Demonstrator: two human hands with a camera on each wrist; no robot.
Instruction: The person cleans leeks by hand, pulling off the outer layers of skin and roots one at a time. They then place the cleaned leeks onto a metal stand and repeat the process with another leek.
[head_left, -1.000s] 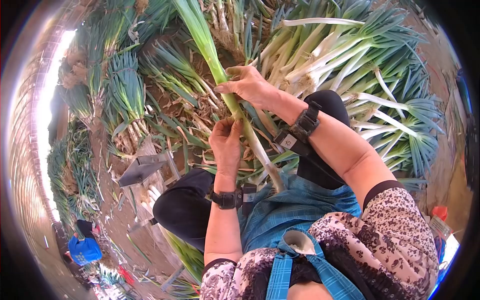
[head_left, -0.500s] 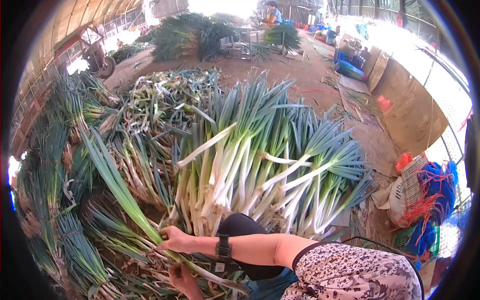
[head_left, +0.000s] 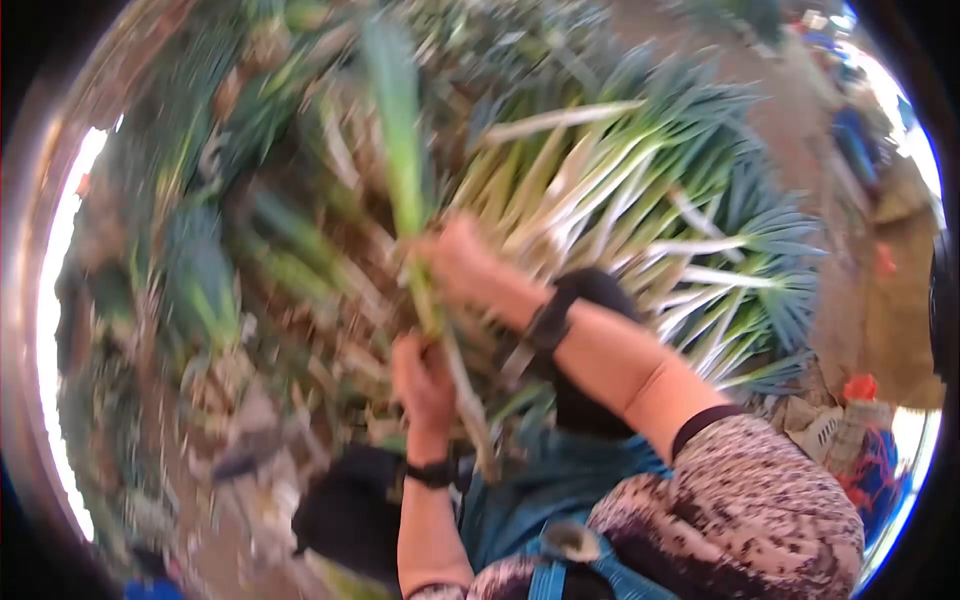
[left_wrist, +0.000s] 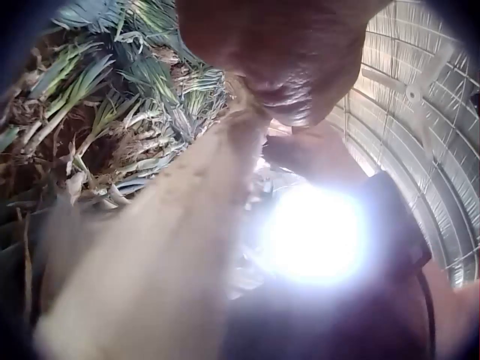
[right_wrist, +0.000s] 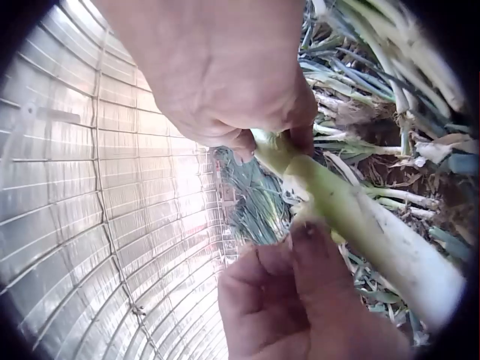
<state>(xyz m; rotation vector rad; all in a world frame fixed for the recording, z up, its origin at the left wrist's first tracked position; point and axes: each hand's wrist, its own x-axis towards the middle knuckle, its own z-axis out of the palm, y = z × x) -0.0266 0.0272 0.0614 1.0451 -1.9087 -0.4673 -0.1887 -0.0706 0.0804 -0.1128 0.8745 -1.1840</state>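
A long leek [head_left: 403,150] stands across the middle of the head view, green leaves up and white root end low against the blue plaid apron [head_left: 560,490]. My right hand [head_left: 465,262] grips it around the middle, where the leaves meet the pale shaft. Just below, my left hand [head_left: 424,385] is at the shaft; in the right wrist view its thumb and fingers [right_wrist: 307,247] pinch a loose edge of the outer layer. The blurred white shaft [left_wrist: 172,240] fills the lower part of the left wrist view, passing below the left hand [left_wrist: 277,60].
A large heap of white-stemmed leeks [head_left: 620,190] lies to the right. Tied green bundles [head_left: 195,270] and dry leaf scraps cover the ground to the left. Dark-trousered knees [head_left: 350,510] flank the apron. Sacks and red string [head_left: 865,470] sit at far right.
The head view swung up and right across the shed, then back down, and is now blurred. Both hands stay on the same leek, close together on its shaft.
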